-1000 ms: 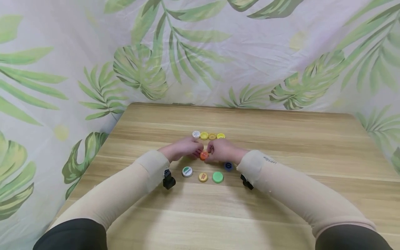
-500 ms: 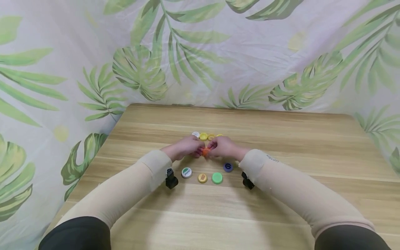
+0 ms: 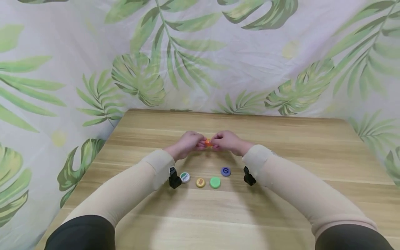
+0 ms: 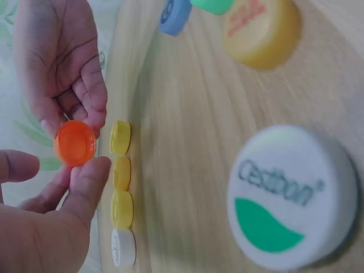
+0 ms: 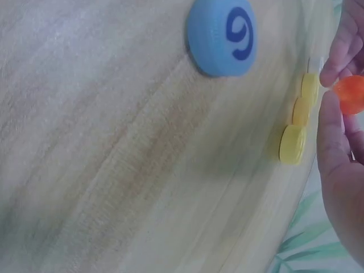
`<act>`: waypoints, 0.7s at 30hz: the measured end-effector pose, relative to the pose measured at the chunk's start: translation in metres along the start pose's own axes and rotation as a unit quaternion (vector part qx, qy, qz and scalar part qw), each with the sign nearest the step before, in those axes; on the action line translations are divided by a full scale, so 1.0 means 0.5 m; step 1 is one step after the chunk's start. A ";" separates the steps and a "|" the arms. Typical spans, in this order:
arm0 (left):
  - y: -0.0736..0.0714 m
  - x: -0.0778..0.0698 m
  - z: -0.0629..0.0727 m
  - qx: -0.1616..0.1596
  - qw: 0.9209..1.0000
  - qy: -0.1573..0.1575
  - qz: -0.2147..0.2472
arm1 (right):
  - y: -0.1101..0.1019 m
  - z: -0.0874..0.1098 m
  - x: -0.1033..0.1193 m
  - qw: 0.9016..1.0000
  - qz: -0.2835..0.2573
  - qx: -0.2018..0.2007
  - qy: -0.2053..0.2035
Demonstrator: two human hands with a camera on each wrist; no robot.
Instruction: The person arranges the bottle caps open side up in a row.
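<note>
An orange bottle cap (image 4: 75, 143) is lifted above the table between both hands, its hollow side showing in the left wrist view. My right hand (image 3: 229, 141) pinches it between thumb and fingers. Extended fingertips of my left hand (image 3: 188, 142) touch its near side in the left wrist view, and the left thumb stands apart from it. Below the hands, a row holds a white cap (image 4: 123, 247) and three yellowish caps, the nearest to it being a yellow cap (image 4: 122, 209). In the head view the hands mostly hide this row.
Nearer the body lie a white-and-green cap (image 3: 185, 177), a yellow cap with red print (image 3: 200, 182), a green cap (image 3: 215, 182) and a blue cap (image 3: 226, 171). The wooden table (image 3: 150, 128) ends at a leaf-print cloth (image 3: 200, 62).
Both hands have moved away from the body with the orange cap, raising it from the tabletop to over the far row. The other loose caps stay in place.
</note>
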State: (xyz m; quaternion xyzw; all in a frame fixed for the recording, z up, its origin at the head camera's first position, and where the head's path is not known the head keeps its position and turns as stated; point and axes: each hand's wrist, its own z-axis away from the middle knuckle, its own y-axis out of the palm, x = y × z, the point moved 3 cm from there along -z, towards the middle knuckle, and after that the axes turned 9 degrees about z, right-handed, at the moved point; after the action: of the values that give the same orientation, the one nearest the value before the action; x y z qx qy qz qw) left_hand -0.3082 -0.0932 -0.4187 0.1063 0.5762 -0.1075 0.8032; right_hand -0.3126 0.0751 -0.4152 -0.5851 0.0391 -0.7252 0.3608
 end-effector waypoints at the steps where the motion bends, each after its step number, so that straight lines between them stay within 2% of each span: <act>1: 0.001 -0.001 -0.001 -0.001 1.000 0.001 0.012 | -0.001 -0.002 -0.003 1.000 -0.022 0.002 0.003; 6: 0.007 -0.006 -0.010 -0.020 0.999 0.007 0.043 | -0.008 -0.008 -0.012 0.993 -0.119 -0.004 0.016; 8: 0.011 -0.010 -0.014 -0.028 0.998 0.014 0.048 | -0.011 -0.009 -0.010 0.990 -0.141 -0.018 0.016; 14: 0.031 -0.026 -0.030 -0.041 0.997 0.041 0.057 | -0.025 -0.015 -0.003 0.985 -0.146 -0.092 0.013; 21: 0.058 -0.032 -0.044 -0.054 0.997 0.042 0.029 | -0.038 -0.016 -0.004 0.979 -0.126 -0.159 0.022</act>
State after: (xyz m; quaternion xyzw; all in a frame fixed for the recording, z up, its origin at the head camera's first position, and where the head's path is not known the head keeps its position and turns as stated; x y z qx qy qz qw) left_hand -0.3246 -0.0585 -0.4090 0.0840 0.6114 -0.0483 0.7854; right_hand -0.3283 0.0874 -0.4105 -0.6188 0.0877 -0.7624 0.1677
